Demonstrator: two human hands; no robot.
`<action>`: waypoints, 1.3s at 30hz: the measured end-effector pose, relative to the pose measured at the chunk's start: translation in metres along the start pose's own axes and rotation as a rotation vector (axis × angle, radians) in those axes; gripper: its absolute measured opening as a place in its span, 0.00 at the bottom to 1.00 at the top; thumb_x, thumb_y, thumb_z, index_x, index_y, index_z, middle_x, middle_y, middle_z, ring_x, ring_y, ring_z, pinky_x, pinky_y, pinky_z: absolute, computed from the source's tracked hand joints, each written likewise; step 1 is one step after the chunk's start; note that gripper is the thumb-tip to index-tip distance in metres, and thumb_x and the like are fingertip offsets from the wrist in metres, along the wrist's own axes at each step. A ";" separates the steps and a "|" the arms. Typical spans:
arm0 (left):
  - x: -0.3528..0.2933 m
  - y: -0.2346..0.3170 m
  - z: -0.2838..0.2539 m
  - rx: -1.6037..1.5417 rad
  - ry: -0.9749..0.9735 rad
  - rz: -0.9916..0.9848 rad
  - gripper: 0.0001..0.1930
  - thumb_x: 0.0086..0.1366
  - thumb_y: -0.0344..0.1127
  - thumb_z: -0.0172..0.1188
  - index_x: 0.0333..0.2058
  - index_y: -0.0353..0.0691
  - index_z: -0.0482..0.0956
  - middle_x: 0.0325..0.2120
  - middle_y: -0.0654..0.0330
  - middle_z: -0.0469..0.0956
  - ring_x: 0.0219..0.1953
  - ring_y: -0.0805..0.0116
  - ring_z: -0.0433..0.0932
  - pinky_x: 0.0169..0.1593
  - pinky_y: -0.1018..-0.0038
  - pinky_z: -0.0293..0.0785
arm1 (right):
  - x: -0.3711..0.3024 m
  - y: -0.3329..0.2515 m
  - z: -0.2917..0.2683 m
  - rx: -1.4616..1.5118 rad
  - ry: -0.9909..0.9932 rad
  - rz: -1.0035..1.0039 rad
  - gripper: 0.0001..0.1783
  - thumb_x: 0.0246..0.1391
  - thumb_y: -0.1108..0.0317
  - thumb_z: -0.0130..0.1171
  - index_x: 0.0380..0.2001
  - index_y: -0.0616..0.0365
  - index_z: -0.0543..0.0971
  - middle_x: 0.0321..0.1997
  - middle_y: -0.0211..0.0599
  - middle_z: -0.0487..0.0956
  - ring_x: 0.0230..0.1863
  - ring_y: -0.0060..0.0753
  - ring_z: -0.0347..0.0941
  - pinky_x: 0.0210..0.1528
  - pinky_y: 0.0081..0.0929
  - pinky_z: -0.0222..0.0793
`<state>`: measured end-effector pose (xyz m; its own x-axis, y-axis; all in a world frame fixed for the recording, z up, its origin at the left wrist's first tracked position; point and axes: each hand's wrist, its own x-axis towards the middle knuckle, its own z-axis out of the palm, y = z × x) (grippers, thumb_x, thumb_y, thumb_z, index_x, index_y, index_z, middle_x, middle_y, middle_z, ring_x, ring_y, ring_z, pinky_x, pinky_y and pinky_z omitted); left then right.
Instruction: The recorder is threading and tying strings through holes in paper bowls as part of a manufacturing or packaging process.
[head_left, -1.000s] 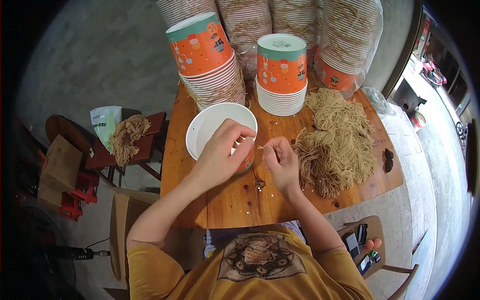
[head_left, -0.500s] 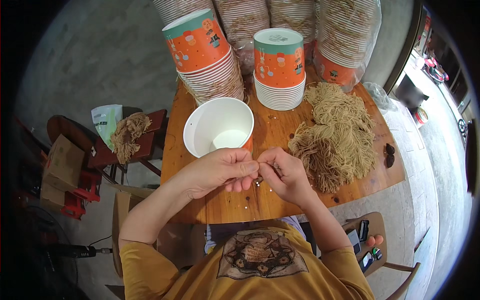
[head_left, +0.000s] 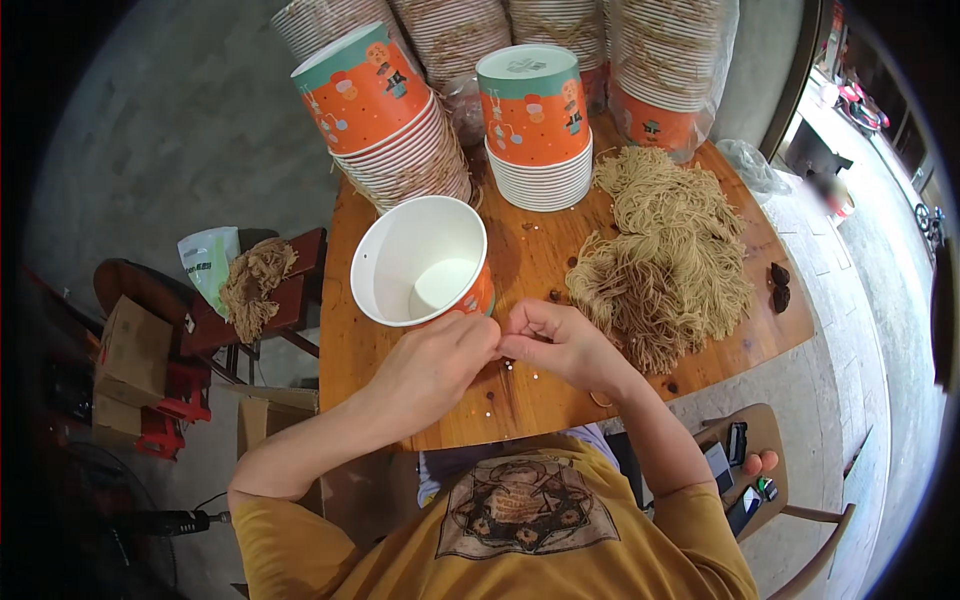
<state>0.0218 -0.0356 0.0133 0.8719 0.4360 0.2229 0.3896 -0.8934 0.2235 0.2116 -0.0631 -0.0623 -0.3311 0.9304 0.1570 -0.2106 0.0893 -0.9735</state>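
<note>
My left hand (head_left: pixel 437 352) and my right hand (head_left: pixel 562 345) meet over the near part of the table, fingertips pinched together. What lies between the fingertips is hidden or too small to make out. Just beyond my left hand a white-lined paper bucket (head_left: pixel 385 265) with an orange outside leans, its mouth towards me; a small dark hole shows in its wall. To the right of my hands lies a loose heap of tan cords (head_left: pixel 675 255). A thin curved bit of cord (head_left: pixel 600 400) shows beside my right wrist.
Behind stand an upside-down stack of orange-and-green buckets (head_left: pixel 537 120), a tilted stack (head_left: pixel 365 95) and more stacks at the back. Small white bits dot the wooden table (head_left: pixel 455 430). Two dark objects (head_left: pixel 779 287) lie at its right edge. A stool (head_left: pixel 310 265) stands left, a chair (head_left: pixel 765 450) right.
My left hand has turned so its back now faces up, fingers curled by the bucket's rim. My fingertips still meet. The whole view has shifted slightly.
</note>
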 end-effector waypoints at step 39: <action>0.013 -0.061 -0.011 -0.865 0.022 -0.665 0.23 0.57 0.28 0.54 0.53 0.32 0.68 0.31 0.64 0.71 0.33 0.78 0.69 0.39 0.80 0.69 | 0.064 0.017 0.024 -0.359 0.486 -0.193 0.05 0.51 0.75 0.53 0.30 0.65 0.69 0.23 0.28 0.72 0.26 0.13 0.65 0.29 0.17 0.64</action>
<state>0.0059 0.0260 0.0133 0.5555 0.8130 -0.1742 0.4328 -0.1039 0.8955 0.1644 -0.0107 -0.0649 0.1548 0.9332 0.3243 0.1246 0.3072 -0.9434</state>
